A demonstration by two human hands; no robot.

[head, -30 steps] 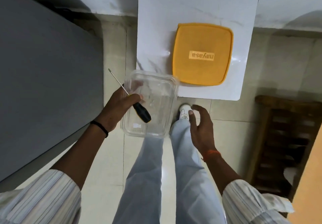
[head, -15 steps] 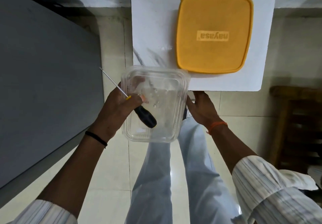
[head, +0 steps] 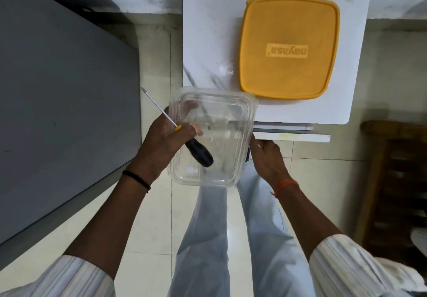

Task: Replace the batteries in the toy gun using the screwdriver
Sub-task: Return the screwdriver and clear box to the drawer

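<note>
- Black plastic and thin bright steel make up the small screwdriver (head: 193,145), pinched under the thumb of the left hand (head: 161,145) against the wall of a clear thin-walled plastic box (head: 221,148); that hand's fingers curl round the box's left edge, so it carries both at once.
- The right hand (head: 265,158) reaches to the box's right edge with fingers fairly straight; whether it touches the wall I cannot tell.
- The screwdriver looks light and stiff, its smooth handle likely to slip in so shallow a pinch; a full grip on the black handle would suit turning a screw.
- The box looks light, flexible and slick, best held by its rims on two sides.
- Beyond it lies an orange square plastic lid (head: 288,49) on the white marble-patterned bench (head: 208,30).
- No toy gun or batteries are visible; the box appears empty.
</note>
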